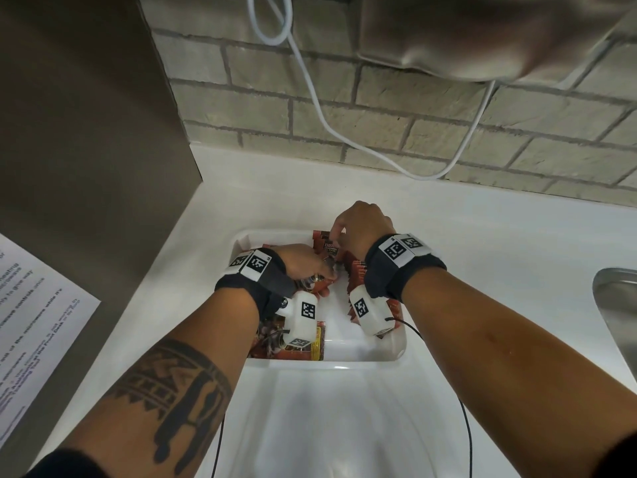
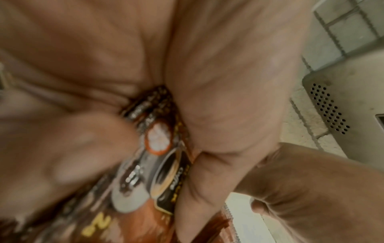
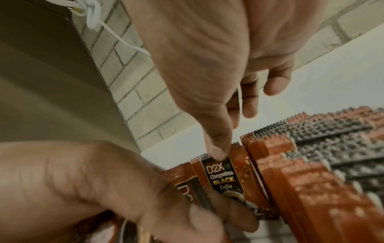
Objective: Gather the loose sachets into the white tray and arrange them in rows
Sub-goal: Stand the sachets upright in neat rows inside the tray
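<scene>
The white tray sits on the white counter and holds red-brown coffee sachets. Several sachets stand on edge in a packed row along its right side. More sachets lie at the tray's near left under my wrist. My left hand grips a small bundle of sachets between thumb and curled fingers, low in the tray. My right hand is over the far end of the row. One of its fingertips presses on the top of an upright black-labelled sachet; the other fingers hang fairly straight behind it.
A steel sink lies at the right edge. A white cable hangs along the brick wall behind. A brown panel and a printed sheet stand to the left. A glossy white moulded surface lies in front of the tray.
</scene>
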Demonstrator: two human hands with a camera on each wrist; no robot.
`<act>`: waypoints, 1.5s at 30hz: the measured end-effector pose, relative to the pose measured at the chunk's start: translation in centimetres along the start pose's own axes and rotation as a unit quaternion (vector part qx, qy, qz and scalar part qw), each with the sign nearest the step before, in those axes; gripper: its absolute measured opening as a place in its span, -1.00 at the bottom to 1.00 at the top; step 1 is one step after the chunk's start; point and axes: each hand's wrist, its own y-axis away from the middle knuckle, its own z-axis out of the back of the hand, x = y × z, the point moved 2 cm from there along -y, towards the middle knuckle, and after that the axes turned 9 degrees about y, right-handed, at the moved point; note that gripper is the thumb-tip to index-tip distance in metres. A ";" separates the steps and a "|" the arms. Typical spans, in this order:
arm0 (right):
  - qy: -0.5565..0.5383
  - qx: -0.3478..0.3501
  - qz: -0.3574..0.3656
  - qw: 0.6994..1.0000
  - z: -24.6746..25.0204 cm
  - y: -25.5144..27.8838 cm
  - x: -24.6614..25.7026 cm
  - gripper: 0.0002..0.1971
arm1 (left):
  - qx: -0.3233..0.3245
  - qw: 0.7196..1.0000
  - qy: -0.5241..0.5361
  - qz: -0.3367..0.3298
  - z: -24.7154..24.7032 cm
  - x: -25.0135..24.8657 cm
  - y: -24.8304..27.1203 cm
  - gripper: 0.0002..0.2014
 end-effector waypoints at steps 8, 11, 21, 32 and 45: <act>-0.038 -0.013 0.019 0.999 0.1 0.1 -0.8 -0.83 | 0.001 1.000 0.027 0.001 -0.3 -0.1 0.5 -0.76; -0.029 -0.022 0.021 0.999 0.4 0.3 -1.0 -0.82 | 0.004 0.999 0.034 -0.003 -0.4 -0.2 0.9 -0.82; -0.002 -0.037 0.000 0.999 0.7 0.8 -0.7 -0.79 | -0.020 0.998 0.061 -0.023 -0.1 -0.3 0.2 -0.76; -0.185 -0.013 0.056 0.981 2.0 3.3 -2.0 -0.91 | 0.030 0.974 0.199 -0.103 1.2 0.6 2.2 -0.73; -0.254 -0.066 0.081 0.962 4.7 5.0 -2.9 -0.96 | -0.097 0.965 0.149 -0.192 2.6 0.3 4.8 -0.64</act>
